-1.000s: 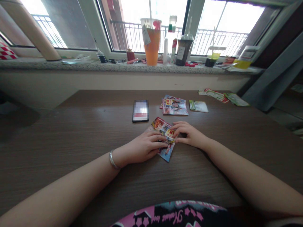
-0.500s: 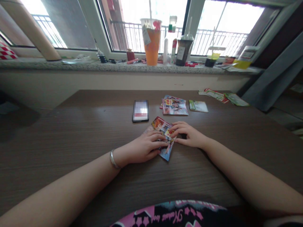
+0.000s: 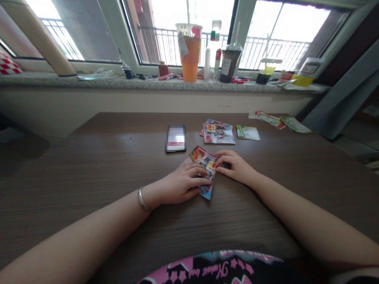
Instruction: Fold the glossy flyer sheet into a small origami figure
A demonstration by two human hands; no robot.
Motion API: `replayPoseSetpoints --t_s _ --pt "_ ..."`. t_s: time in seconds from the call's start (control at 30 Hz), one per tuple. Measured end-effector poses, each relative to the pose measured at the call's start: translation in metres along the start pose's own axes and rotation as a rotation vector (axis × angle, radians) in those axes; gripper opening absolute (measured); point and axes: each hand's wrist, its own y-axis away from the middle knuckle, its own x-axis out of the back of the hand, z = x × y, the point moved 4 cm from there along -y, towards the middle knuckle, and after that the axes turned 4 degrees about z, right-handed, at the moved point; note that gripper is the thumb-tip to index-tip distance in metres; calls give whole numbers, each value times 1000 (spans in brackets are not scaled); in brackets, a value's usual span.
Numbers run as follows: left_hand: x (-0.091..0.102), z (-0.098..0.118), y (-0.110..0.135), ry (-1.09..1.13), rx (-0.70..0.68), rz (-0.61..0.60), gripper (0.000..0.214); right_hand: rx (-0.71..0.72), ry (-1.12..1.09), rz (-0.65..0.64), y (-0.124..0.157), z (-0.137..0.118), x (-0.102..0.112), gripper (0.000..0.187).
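A colourful printed packet (image 3: 209, 177) lies at a slant on the brown table, a yellow label near its right edge. Spread flat over its left part is my left hand (image 3: 191, 182), fingers apart and pressing it down; part of the packet is hidden underneath. My right hand (image 3: 232, 165) has its thumb and fingertips together at the packet's right edge, pinching it. Behind the hands, similar printed packets (image 3: 220, 135) lie in a small pile. Right of the pile is a stack of cards (image 3: 248, 133), pale with a green end.
A phone (image 3: 175, 139) with a blurred screen lies behind my left hand. Torn wrappers (image 3: 271, 119) are at the table's far right corner. On the stone windowsill (image 3: 103, 82) stand a tall orange drink cup (image 3: 190, 57), a dark drink cup (image 3: 230, 65), bottles and pens.
My right hand's fingers have slid back from the packet's face to its right edge and drawn together. The packet's right side has shifted slightly; my left hand is almost still.
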Motion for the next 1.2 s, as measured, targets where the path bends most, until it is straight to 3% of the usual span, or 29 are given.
replayPoseSetpoints --t_s 0.43,0.6,0.9,1.2 --pt "1 1 2 -23 -22 -76 47 -128 44 20 1 2 1 7" --pt "-2 1 4 -72 -4 -119 49 -194 103 82 0 1 3 6" --pt "-3 1 4 -102 11 -133 49 -68 161 169 -2 -18 12 5" --pt "-4 1 4 -140 51 -101 49 76 216 165 -2 -34 14 7"
